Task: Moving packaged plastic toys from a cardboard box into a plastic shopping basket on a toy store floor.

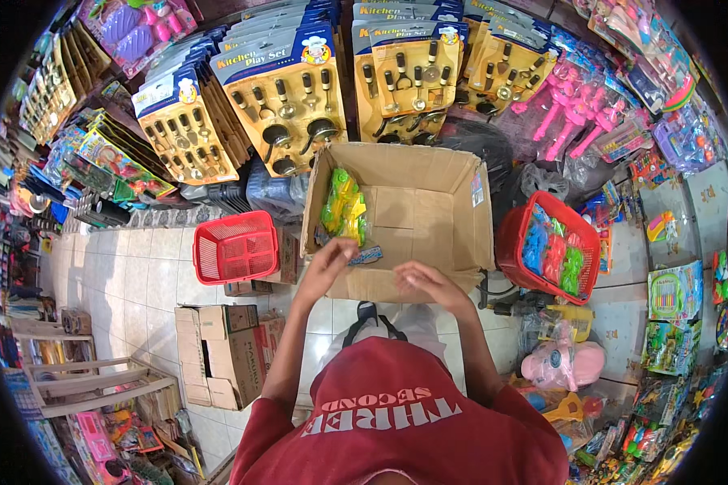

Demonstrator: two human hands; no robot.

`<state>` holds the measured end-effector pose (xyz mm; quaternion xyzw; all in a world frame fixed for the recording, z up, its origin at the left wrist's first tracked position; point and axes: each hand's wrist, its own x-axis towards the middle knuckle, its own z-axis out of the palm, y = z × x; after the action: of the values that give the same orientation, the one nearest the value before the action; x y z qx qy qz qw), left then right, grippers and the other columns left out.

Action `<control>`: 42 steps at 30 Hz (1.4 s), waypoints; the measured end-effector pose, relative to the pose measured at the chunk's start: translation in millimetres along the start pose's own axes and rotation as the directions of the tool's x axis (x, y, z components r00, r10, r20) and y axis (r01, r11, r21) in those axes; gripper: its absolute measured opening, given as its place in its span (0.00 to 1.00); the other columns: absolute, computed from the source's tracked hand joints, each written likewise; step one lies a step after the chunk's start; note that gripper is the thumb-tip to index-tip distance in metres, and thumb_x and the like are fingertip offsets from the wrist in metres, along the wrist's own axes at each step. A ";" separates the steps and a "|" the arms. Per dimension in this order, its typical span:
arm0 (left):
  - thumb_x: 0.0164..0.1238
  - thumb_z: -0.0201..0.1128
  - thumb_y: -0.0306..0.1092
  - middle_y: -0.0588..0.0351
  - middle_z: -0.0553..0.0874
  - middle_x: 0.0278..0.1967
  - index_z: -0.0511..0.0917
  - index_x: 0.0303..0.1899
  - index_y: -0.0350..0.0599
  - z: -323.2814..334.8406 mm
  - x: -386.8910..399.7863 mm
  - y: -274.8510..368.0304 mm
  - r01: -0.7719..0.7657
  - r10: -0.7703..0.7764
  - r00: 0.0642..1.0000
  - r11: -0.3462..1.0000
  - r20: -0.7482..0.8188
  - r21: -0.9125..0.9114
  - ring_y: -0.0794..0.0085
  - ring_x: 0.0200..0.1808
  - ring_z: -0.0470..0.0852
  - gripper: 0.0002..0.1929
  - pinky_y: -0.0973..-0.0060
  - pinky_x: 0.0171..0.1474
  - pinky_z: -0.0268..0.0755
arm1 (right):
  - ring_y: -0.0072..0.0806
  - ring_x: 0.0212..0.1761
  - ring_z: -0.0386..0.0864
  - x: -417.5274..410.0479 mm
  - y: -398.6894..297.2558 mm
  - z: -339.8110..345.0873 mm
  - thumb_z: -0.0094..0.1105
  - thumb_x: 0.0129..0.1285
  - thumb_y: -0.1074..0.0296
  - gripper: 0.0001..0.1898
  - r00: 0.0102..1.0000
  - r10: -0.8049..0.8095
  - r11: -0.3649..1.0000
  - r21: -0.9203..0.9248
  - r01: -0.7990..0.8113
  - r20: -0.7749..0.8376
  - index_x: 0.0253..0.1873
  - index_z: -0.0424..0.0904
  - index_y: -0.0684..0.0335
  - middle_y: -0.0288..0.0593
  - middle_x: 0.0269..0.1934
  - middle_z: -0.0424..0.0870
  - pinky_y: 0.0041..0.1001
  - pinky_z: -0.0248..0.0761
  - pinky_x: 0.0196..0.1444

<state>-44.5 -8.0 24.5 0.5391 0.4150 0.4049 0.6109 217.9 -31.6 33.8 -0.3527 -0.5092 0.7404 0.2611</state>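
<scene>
An open cardboard box stands before me. Against its left wall lies a clear packet of yellow and green plastic toys. A blue printed card shows by the packet's lower end. Over the box's near left corner is my left hand, fingers loosely curled and close to that card; I see nothing held in it. My right hand hovers above the near flap with its fingers slightly apart, blurred and holding nothing visible. Most of the box floor is bare cardboard.
To the right, a red plastic basket holds blue, red and green bagged toys. On the left sits another red basket, with cardboard boxes nearer me. Carded kitchen play sets hang behind the box. A pink wrapped toy lies at right.
</scene>
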 end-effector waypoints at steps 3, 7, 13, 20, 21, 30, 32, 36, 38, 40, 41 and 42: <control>0.66 0.56 0.37 0.51 0.77 0.44 0.70 0.50 0.37 -14.9 41.7 -5.5 -0.025 0.056 0.990 0.973 -0.128 0.229 0.68 0.48 0.75 0.16 0.74 0.54 0.66 | 0.25 0.51 0.73 38.1 -13.2 -6.1 0.48 0.68 0.60 0.18 0.998 -0.023 1.000 -0.019 0.022 -0.064 0.56 0.67 0.65 0.39 0.46 0.76 0.24 0.64 0.54; 0.60 0.60 0.42 0.37 0.69 0.55 0.62 0.58 0.37 -26.4 87.1 -31.7 -0.082 0.377 0.922 0.408 -0.086 0.909 0.48 0.60 0.66 0.29 0.62 0.59 0.63 | 0.22 0.48 0.72 88.0 14.6 -32.7 0.50 0.67 0.61 0.16 0.998 -0.038 0.966 -0.256 0.023 -0.057 0.54 0.68 0.63 0.38 0.44 0.76 0.23 0.64 0.52; 0.56 0.61 0.50 0.31 0.55 0.64 0.45 0.67 0.40 -38.0 128.2 -76.6 0.247 -0.035 0.969 0.257 -0.247 0.934 0.39 0.63 0.59 0.45 0.58 0.61 0.61 | 0.24 0.47 0.73 112.4 21.3 -56.3 0.51 0.66 0.60 0.17 0.999 0.013 0.944 -0.330 -0.002 0.029 0.55 0.68 0.64 0.40 0.43 0.77 0.23 0.65 0.51; 0.55 0.60 0.39 0.33 0.63 0.59 0.47 0.66 0.43 -29.3 149.5 -89.9 0.377 -0.177 0.919 0.135 -0.352 0.916 0.43 0.55 0.70 0.40 0.60 0.54 0.68 | 0.28 0.49 0.74 118.8 23.7 -85.7 0.50 0.66 0.57 0.19 0.995 0.085 0.918 -0.393 -0.055 0.059 0.55 0.67 0.64 0.45 0.45 0.78 0.25 0.66 0.50; 0.56 0.58 0.34 0.34 0.65 0.56 0.48 0.66 0.45 -31.7 149.9 -95.5 0.359 -0.101 0.931 0.096 -0.350 0.928 0.44 0.53 0.71 0.37 0.60 0.53 0.69 | 0.29 0.49 0.74 121.2 23.6 -86.7 0.50 0.66 0.57 0.20 0.993 0.104 0.916 -0.394 -0.072 0.060 0.55 0.68 0.65 0.45 0.45 0.78 0.26 0.67 0.50; 0.54 0.51 0.18 0.35 0.67 0.48 0.57 0.61 0.52 -36.3 154.6 -83.7 0.309 -0.055 0.949 0.350 -0.310 0.885 0.40 0.40 0.77 0.31 0.56 0.41 0.74 | 0.30 0.49 0.74 139.5 42.1 -90.6 0.51 0.66 0.57 0.20 0.982 0.159 0.885 -0.456 -0.095 0.103 0.55 0.68 0.66 0.47 0.46 0.78 0.27 0.67 0.50; 0.53 0.51 0.17 0.36 0.67 0.48 0.57 0.60 0.52 -35.8 148.5 -73.6 0.290 -0.007 0.949 0.423 -0.317 0.859 0.38 0.39 0.76 0.31 0.53 0.40 0.73 | 0.30 0.49 0.74 140.8 39.2 -88.2 0.51 0.66 0.57 0.20 0.982 0.156 0.885 -0.456 -0.093 0.103 0.54 0.68 0.67 0.48 0.46 0.78 0.27 0.67 0.51; 0.53 0.51 0.17 0.38 0.68 0.46 0.57 0.60 0.51 -34.9 133.0 -38.5 0.244 0.050 0.946 0.539 -0.320 0.806 0.38 0.42 0.74 0.31 0.52 0.43 0.71 | 0.32 0.52 0.74 138.9 26.4 -81.0 0.51 0.65 0.56 0.25 0.992 0.124 0.880 -0.464 -0.103 0.014 0.60 0.61 0.66 0.51 0.47 0.76 0.27 0.66 0.53; 0.54 0.54 0.18 0.39 0.68 0.50 0.56 0.61 0.48 -32.1 126.4 -18.6 0.036 0.229 0.947 0.624 -0.227 0.781 0.42 0.51 0.72 0.32 0.57 0.49 0.69 | 0.34 0.53 0.73 139.4 22.6 -78.9 0.51 0.65 0.56 0.28 0.993 0.111 0.885 -0.450 -0.117 -0.041 0.63 0.57 0.66 0.52 0.49 0.75 0.27 0.65 0.54; 0.55 0.56 0.18 0.40 0.67 0.54 0.55 0.62 0.47 -27.9 120.6 4.2 -0.042 0.257 0.945 0.713 -0.204 0.700 0.47 0.56 0.70 0.32 0.61 0.53 0.67 | 0.35 0.57 0.70 142.4 18.0 -74.3 0.52 0.65 0.56 0.33 0.971 0.053 0.938 -0.322 -0.128 -0.233 0.68 0.48 0.63 0.53 0.55 0.71 0.29 0.63 0.57; 0.55 0.58 0.19 0.40 0.65 0.57 0.54 0.63 0.45 -25.2 118.5 14.3 -0.119 0.283 0.942 0.787 -0.182 0.605 0.51 0.60 0.67 0.33 0.65 0.56 0.65 | 0.35 0.57 0.70 143.3 14.3 -72.1 0.52 0.65 0.56 0.33 0.971 0.050 0.937 -0.325 -0.127 -0.235 0.68 0.48 0.63 0.53 0.55 0.71 0.29 0.63 0.57; 0.56 0.59 0.20 0.42 0.61 0.62 0.51 0.64 0.44 -24.1 114.0 22.7 -0.090 0.220 0.957 0.846 -0.190 0.525 0.59 0.63 0.63 0.35 0.70 0.59 0.60 | 0.38 0.57 0.69 143.0 1.5 -64.3 0.53 0.64 0.55 0.34 0.965 0.023 0.988 -0.143 -0.062 -0.262 0.68 0.47 0.64 0.55 0.55 0.70 0.31 0.64 0.57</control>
<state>-31.0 109.3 37.2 0.6597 0.5338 0.3915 0.3557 180.6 111.2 -19.2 -0.4760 -0.5172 0.6529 0.2821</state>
